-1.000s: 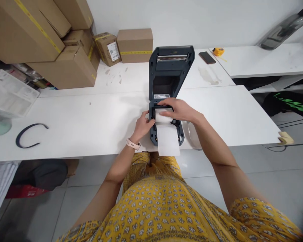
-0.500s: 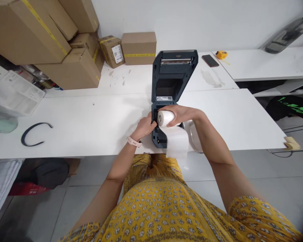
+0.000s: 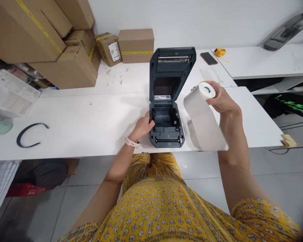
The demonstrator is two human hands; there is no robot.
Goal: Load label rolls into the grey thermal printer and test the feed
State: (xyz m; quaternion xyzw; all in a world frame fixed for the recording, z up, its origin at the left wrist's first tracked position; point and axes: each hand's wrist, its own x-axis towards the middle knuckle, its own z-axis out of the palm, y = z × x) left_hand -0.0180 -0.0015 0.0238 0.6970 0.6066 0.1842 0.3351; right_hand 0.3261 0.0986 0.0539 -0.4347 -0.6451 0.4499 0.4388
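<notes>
A dark grey label printer (image 3: pixel 164 121) stands at the table's front edge with its lid (image 3: pixel 172 74) raised, its roll bay bare inside. My left hand (image 3: pixel 143 127) grips the printer's left side wall, fingers curled over the rim. To the right of the printer, my right hand (image 3: pixel 222 98) holds a white label roll (image 3: pixel 195 97) up above the table. The roll's round end with its core faces up and toward me. A long loose strip of its paper hangs down toward the table edge.
Cardboard boxes (image 3: pixel 136 45) are stacked at the back left. A phone (image 3: pixel 208 58) and a yellow tape measure (image 3: pixel 220 52) lie at the back right. A dark curved band (image 3: pixel 31 126) rests on the left. A bottle (image 3: pixel 286 32) lies far right.
My right hand has lifted the label roll out of the printer and carried it to the right, turning it. My left hand has stayed on the printer's left side.
</notes>
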